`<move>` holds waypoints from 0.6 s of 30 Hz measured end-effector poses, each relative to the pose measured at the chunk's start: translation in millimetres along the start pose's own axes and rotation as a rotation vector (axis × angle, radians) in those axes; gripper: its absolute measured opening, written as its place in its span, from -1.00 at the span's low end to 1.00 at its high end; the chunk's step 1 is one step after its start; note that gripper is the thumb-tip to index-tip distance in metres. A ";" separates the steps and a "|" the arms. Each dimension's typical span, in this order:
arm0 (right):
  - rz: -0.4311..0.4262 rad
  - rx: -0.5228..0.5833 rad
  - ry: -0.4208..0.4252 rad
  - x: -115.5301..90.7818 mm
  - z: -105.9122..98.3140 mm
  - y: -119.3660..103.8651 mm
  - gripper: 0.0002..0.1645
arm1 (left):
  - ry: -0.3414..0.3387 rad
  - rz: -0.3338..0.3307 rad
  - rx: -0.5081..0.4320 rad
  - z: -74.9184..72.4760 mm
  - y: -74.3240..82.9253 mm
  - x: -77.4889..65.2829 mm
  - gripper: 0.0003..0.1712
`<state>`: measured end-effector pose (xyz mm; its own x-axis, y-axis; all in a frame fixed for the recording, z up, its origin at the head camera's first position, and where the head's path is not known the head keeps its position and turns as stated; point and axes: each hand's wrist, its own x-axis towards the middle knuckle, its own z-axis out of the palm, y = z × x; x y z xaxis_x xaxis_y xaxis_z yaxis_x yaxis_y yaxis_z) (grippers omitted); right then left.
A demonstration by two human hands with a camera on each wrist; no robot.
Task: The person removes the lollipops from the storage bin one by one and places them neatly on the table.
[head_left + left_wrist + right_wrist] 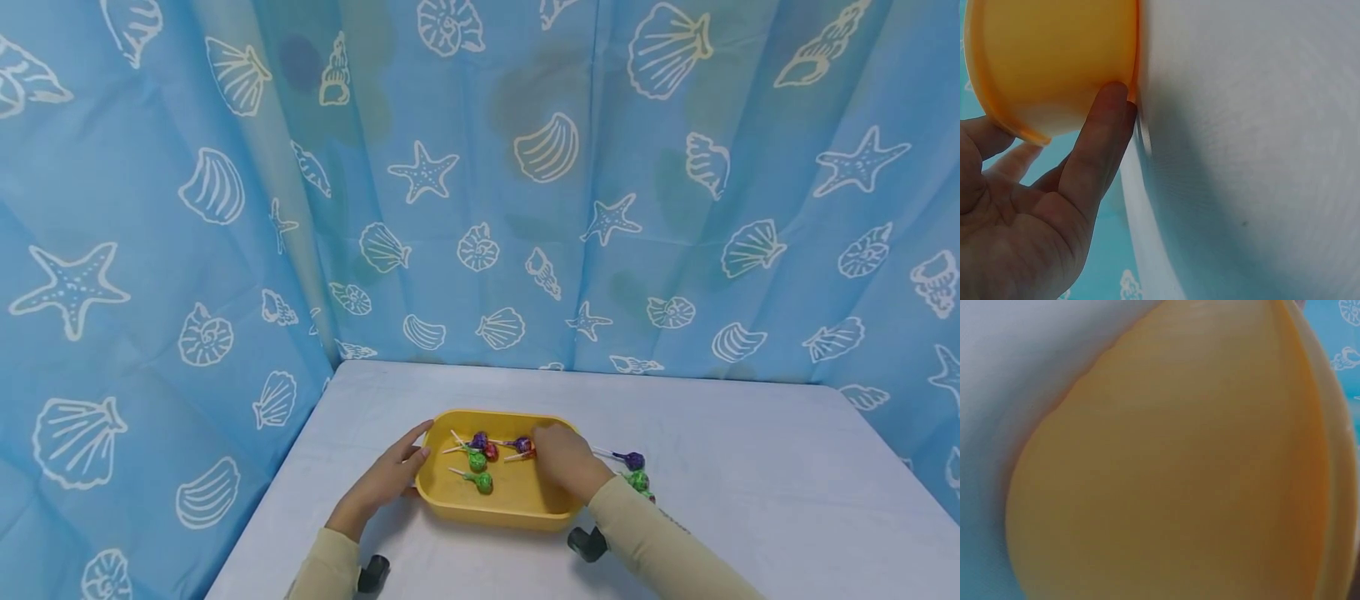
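Observation:
A yellow tray [495,518] holds several wrapped lollipops. Among them are a green lollipop [482,482] at the front and a purple lollipop [522,444] near the middle. My left hand [386,479] holds the tray's left end. In the left wrist view, its thumb is at the rim and its fingers [1105,106] press the outer wall low down. My right hand [561,457] reaches into the tray's right part, beside a red lollipop [527,452]. Its fingertips are hidden, so a grip on the red one cannot be confirmed. The right wrist view shows mostly the tray's wall [1166,456].
On the white table [750,467], right of the tray, lie a purple lollipop [633,460] and a green lollipop [639,480], partly behind my right forearm. Dark wrist devices sit by both sleeves. A blue shell-patterned curtain [465,200] stands behind the table.

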<state>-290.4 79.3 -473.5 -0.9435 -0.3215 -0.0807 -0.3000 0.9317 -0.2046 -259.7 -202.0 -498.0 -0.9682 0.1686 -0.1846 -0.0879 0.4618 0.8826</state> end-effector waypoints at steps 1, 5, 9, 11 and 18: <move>0.000 0.004 0.003 0.5 0.8 0.4 -0.80 | -0.001 0.001 -0.001 0.0 0.2 -0.2 -0.35; -0.002 0.032 0.015 0.8 2.6 0.8 -0.75 | 0.000 -0.006 -0.006 0.3 0.8 -1.1 -0.36; -0.007 0.052 0.026 -0.6 3.5 0.8 -0.76 | 0.005 -0.015 -0.005 1.0 0.6 -1.2 -0.36; -0.011 0.053 0.033 -1.6 3.7 0.6 -0.75 | 0.006 -0.012 -0.003 1.0 0.9 -1.3 -0.36; -0.024 0.033 0.041 -3.0 2.8 0.0 -0.79 | 0.003 0.001 -0.005 1.1 5.6 -3.0 -0.37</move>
<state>-287.1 79.8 -476.0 -0.9412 -0.3360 -0.0355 -0.3186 0.9174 -0.2383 -257.0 -198.9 -493.0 -0.9691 0.1661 -0.1824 -0.0883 0.4569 0.8851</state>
